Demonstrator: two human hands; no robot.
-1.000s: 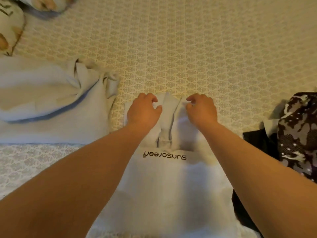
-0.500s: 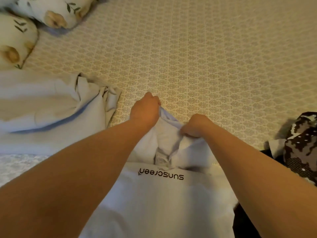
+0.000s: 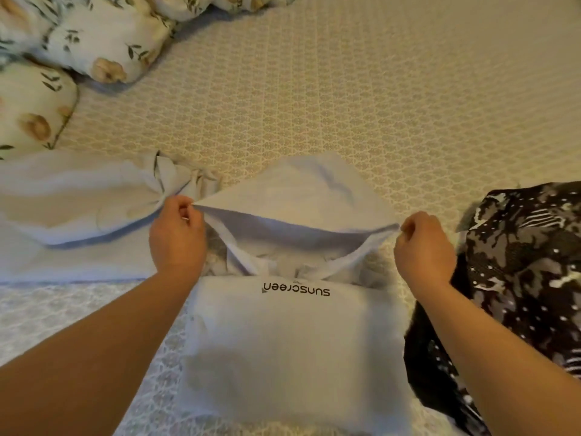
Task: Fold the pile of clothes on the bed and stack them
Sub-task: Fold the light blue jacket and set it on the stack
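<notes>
We see the pale hooded top (image 3: 292, 350) lying on the bed (image 3: 361, 99) right in front of us, its body folded into a rectangle with the word "sunscreen" printed in black near the far edge, upside down from where we look. Beyond that print the hood (image 3: 301, 196) is spread wide and lifted at its rim, and through the opening we can see only its own lining and the bunched neck fabric; what else may sit inside we cannot tell.

Our left hand (image 3: 177, 234) has a closed grip, fingers curled with the thumb pinching the hood's left corner, which is pulled to a point. Our right hand (image 3: 424, 247) is likewise curled tight, pinching the hood's right corner, so the rim stretches taut between the two hands.

To the left of the top, just beside our left hand, lies another pale garment (image 3: 78, 215) with a blue-edged fold, gathered into creases at its near end. To the right, close to our right forearm, sits a dark heap of clothes with a black, grey and white camouflage print (image 3: 518, 269). Floral pillows (image 3: 78, 39) rest at the far left corner of the bed.
</notes>
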